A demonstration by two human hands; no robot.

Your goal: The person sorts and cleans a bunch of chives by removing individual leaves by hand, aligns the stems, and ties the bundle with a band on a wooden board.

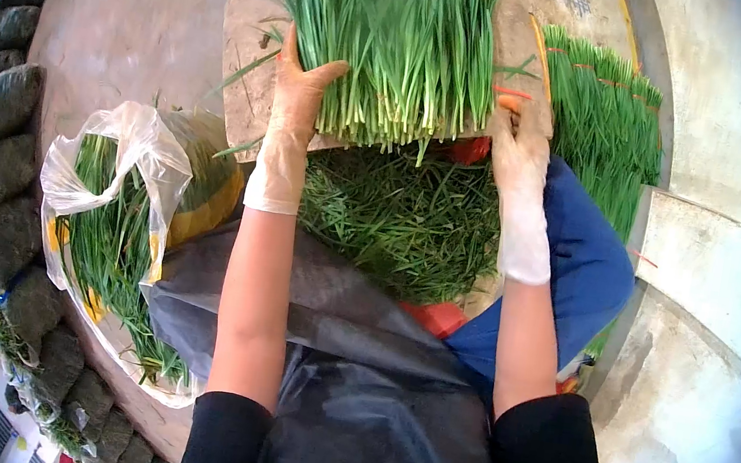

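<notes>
A wide, flat row of garlic chives [397,46] lies on a wooden board [249,53], its pale cut ends toward me. My left hand [301,84], in a thin glove, rests against the row's left side with thumb and fingers spread. At the lower right corner of the row is my right hand [522,144], also gloved, its fingers curled together. Something orange shows at those fingertips, and a thin red strip [511,91] lies just above. Whether the fingers hold either one is unclear.
Loose green trimmings [400,222] fill the space between my legs. Chive bundles with red ties [608,123] lie at right. A clear plastic bag [120,158] holding chives stands at left. Filled bags [3,114] line the far left edge; pale slabs [709,251] run along the right.
</notes>
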